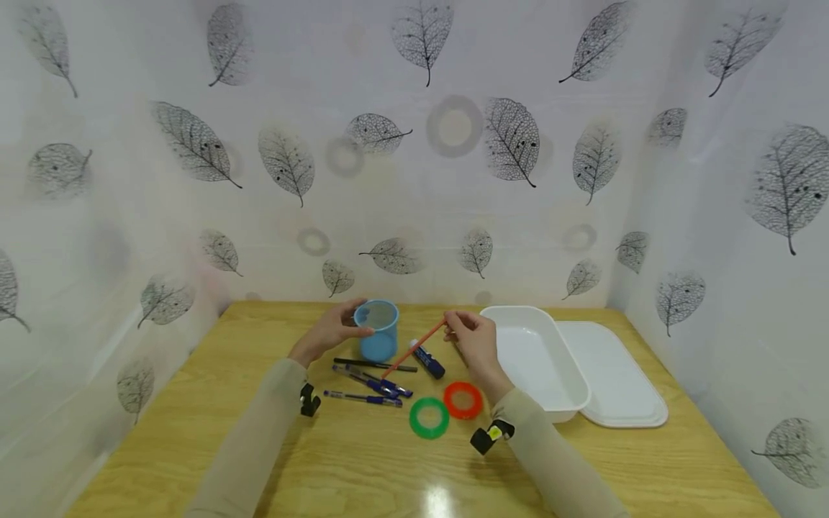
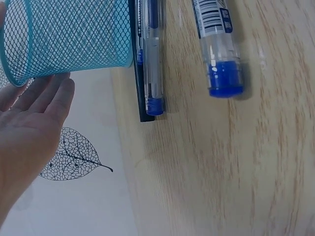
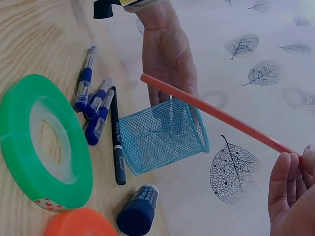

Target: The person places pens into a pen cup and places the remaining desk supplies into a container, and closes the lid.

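My left hand [image 1: 332, 332] holds a light blue mesh pen cup [image 1: 379, 345] near its rim, thumb on the near side and fingers round the far side. The cup stands upright, its mouth facing up. Between the fingertips of my right hand [image 1: 478, 345] is one end of an orange-red pencil [image 3: 221, 114]. That pencil slants down to the left, in front of the cup in the head view. A black pencil [image 3: 117, 142] and several blue-capped pens [image 1: 363, 397] lie before the cup. A dark blue glue stick [image 1: 429, 361] lies right of it.
Nearer me lie a green tape roll [image 1: 414, 420] and a red-orange tape roll [image 1: 448, 404]. A white plastic box [image 1: 575, 363] stands on the right, with its flat white lid [image 1: 624, 381] beside it. A leaf-patterned curtain [image 1: 395, 194] surrounds the wooden table [image 1: 363, 467].
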Tool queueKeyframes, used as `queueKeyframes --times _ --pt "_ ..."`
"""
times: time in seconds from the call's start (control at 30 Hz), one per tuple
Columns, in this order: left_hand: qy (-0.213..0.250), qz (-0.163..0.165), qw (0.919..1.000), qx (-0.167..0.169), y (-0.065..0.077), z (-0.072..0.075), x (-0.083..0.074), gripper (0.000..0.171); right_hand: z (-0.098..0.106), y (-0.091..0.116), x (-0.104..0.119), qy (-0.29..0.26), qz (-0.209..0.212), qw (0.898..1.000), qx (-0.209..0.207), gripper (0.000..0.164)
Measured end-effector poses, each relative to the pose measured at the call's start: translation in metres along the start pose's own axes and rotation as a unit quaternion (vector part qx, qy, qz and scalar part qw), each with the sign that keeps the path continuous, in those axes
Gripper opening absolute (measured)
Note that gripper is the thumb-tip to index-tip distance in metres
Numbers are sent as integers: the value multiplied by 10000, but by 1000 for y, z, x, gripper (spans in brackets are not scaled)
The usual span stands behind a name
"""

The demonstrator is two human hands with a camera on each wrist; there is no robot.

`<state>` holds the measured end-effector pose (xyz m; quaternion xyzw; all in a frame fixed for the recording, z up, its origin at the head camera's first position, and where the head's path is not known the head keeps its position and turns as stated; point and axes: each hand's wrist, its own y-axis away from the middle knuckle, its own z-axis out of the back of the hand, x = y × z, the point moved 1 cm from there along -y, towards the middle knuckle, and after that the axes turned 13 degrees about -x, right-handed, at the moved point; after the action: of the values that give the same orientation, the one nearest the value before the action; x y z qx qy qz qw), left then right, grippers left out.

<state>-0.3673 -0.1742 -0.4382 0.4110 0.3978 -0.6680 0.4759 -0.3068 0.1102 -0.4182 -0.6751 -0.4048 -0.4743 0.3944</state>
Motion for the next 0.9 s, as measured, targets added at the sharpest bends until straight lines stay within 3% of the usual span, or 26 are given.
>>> queueKeyframes --times 0.33,0.9 --pt "126 -50 9998 175 14 3 -27 76 -3 -1 12 -96 95 9999 -40 24" --pt "205 -30 9997 131 13 3 -19 81 -12 -10 22 2 622 9973 -382 28"
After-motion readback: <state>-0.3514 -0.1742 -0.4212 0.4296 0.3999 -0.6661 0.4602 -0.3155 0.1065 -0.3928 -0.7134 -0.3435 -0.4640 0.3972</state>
